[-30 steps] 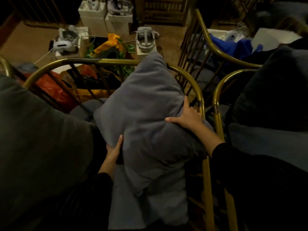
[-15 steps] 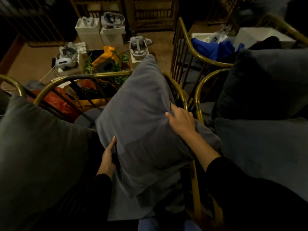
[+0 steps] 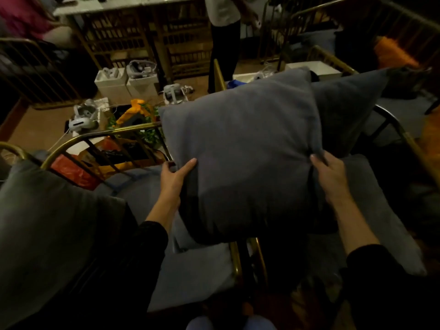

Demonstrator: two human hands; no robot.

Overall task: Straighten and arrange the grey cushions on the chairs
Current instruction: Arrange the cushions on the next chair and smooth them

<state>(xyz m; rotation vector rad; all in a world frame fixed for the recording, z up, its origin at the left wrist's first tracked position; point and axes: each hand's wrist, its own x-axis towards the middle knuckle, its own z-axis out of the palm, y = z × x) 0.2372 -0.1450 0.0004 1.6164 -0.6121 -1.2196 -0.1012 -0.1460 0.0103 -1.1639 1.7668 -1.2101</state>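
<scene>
Both hands grasp the square grey fabric cushion (image 3: 240, 148): the left hand (image 3: 172, 178) is clamped on its left edge, thumb on the front face and fingers behind, while the right hand (image 3: 329, 177) pinches the right edge, where the cloth puckers under the fingertips (image 3: 316, 159). Held between the two hands, the cushion hangs in the air above the brass-coloured metal arm rails (image 3: 238, 265) where two chairs meet, clear of the flat grey seat pad (image 3: 190, 277) below the left hand.

Judging by the dents at each grip, the cushion is soft, light and loosely filled (it should sag if held by one corner), so the two opposite side edges look the sensible hold. The cloth seems matte rather than slippery.

Being nearly square, it has no strong long axis; its broad face is turned toward the wearer, tilted back a little, top edge away from the hands, and slightly rotated so the upper right corner rides highest. Another dark grey cushion (image 3: 345, 108) stands just beyond the right hand.
</scene>
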